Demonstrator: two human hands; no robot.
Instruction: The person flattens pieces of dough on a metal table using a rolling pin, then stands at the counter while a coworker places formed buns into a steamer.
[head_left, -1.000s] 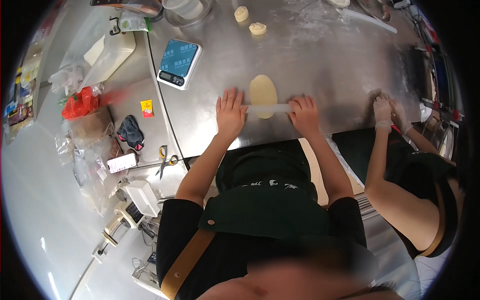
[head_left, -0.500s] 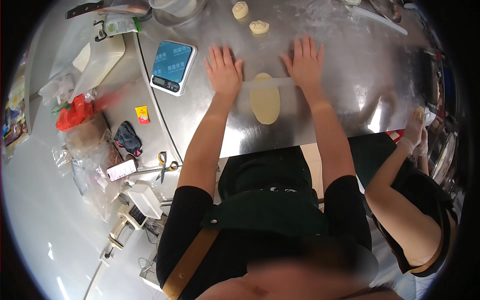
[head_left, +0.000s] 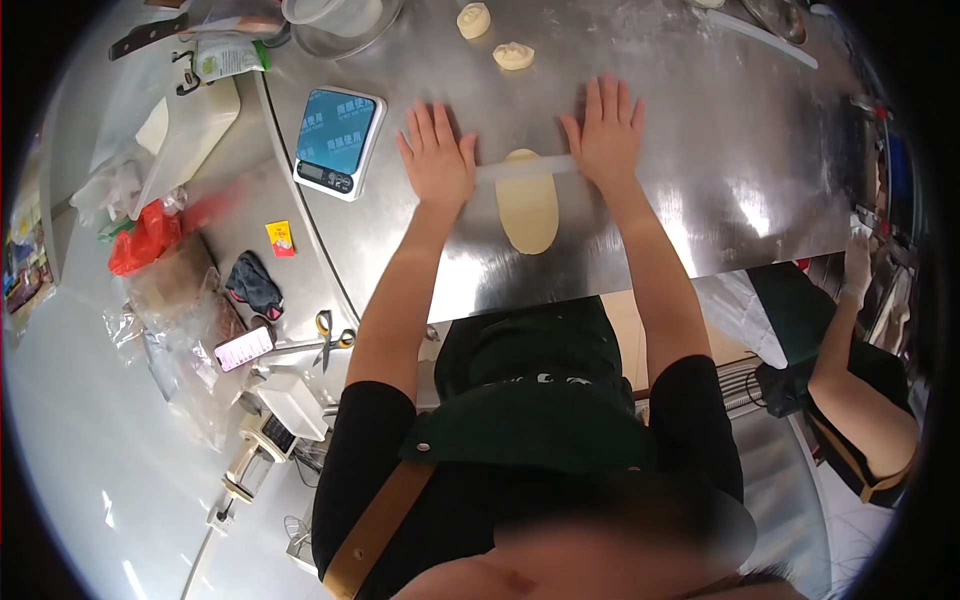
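Observation:
A long oval of rolled-out dough (head_left: 528, 215) lies on the steel table in front of me. Across its far part rests a pale rolling pin (head_left: 524, 168). My left hand (head_left: 437, 165) lies flat over the pin's left end, fingers stretched away from me. Over the right end, my right hand (head_left: 607, 135) is flat too, with its fingers extended and thumb apart. Both palms hide the pin's ends. Beyond the hands sit two small dough pieces, one folded lump (head_left: 514, 56) and one rounder lump (head_left: 473, 20).
A kitchen scale (head_left: 340, 140) stands left of my left hand. Farther left are scissors (head_left: 325, 340), a phone (head_left: 244, 345), a yellow-red packet (head_left: 281, 239) and a knife (head_left: 148, 36). A co-worker's arm (head_left: 835, 345) is at the right. A steel table edge (head_left: 720, 270) runs before me.
My left hand has shifted slightly left and toward me; the right hand moved little. The pin stays across the dough's far part. The co-worker has moved farther right.

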